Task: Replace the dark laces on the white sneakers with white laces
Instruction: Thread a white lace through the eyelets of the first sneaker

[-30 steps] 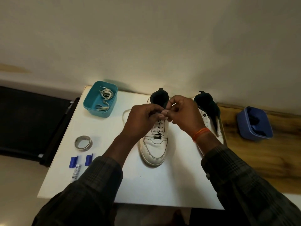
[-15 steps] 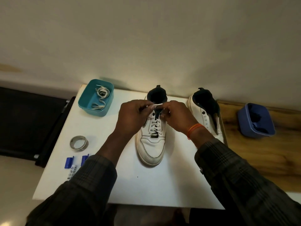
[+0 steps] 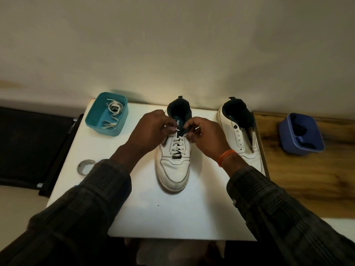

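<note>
Laced sneaker: a white leather sneaker with a dark lining (image 3: 175, 166) stands upright near the middle of the white desk (image 3: 172, 214); its long axis runs from the person toward the wall, toe pointing at the person, heel and dark collar at the far end.
White lace: a flat white shoelace (image 3: 177, 145) crosses the lower eyelets in several rungs up the tongue; a short white tip shows just beside the left fingertips.
Left hand: the left hand (image 3: 151, 129) sits over the left side of the sneaker's upper eyelets, fingers curled, thumb and forefinger pinching the lace end.
Right hand: the right hand (image 3: 206, 135) sits over the right side of the same eyelets, fingers curled and pinching the dark top of the tongue; whether it also holds a lace strand I cannot tell. An orange thread band (image 3: 225, 156) circles its wrist.
Second sneaker: a matching white sneaker without laces (image 3: 240, 137) stands to the right, at the desk's right edge, on the same axis, heel toward the wall, its eyelets bare.
Teal tub: a teal square plastic tub (image 3: 117, 127) at the far left corner of the desk holds a loose coil of white lace (image 3: 113, 109).
Tape: a roll of clear tape (image 3: 85, 167) lies flat near the left edge, partly behind the left sleeve.
Blue tub: a blue square plastic tub (image 3: 288, 135) on the wooden surface (image 3: 307, 179) to the right holds dark material, too dim to identify.
</note>
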